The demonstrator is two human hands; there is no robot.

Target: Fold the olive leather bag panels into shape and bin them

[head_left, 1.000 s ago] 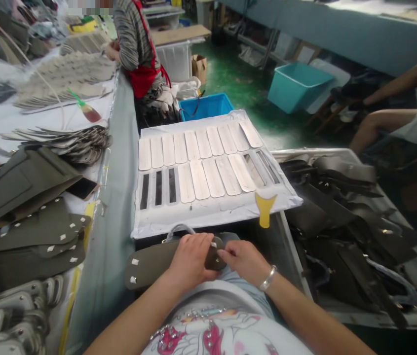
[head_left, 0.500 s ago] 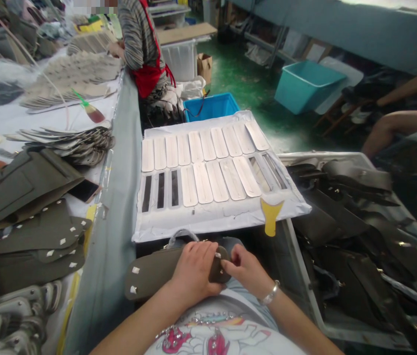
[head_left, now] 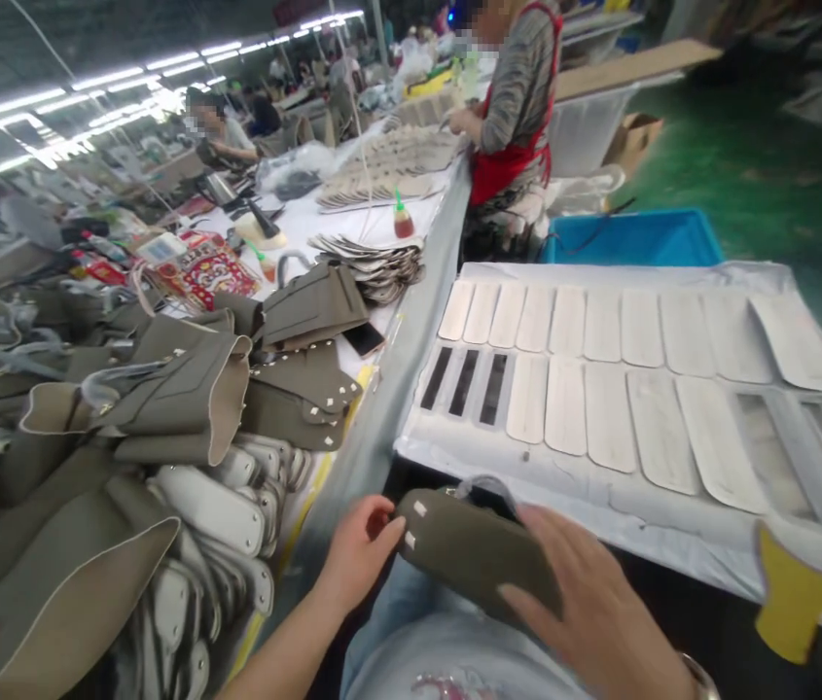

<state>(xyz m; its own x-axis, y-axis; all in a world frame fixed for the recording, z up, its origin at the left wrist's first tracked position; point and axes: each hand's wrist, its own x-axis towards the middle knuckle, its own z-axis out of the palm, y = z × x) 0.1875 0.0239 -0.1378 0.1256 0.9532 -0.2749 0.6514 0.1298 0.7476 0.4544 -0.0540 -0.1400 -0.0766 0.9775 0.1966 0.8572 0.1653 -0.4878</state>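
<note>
An olive-green leather bag lies across my lap, its rounded left end marked by two small white tabs. Behind it rises a handle that looks wrapped in clear plastic. My left hand is closed, thumb and curled forefinger pinching the edge of that left end near the tabs. Across the right end lies my right hand, thumb on the near side and fingers on the far side, gripping the bag. Its fingers are slightly blurred, and they hide that end.
Ahead stands a white-covered board with two rows of pale strips. A yellow piece hangs at its front edge. Olive bags and stacked pale panels crowd the left table. A co-worker in a red apron stands beyond, near a blue bin.
My view has swung left. My left hand has moved from lying over the bag to its left, tabbed end. My right hand has gone from pinching at the right end to spanning the bag.
</note>
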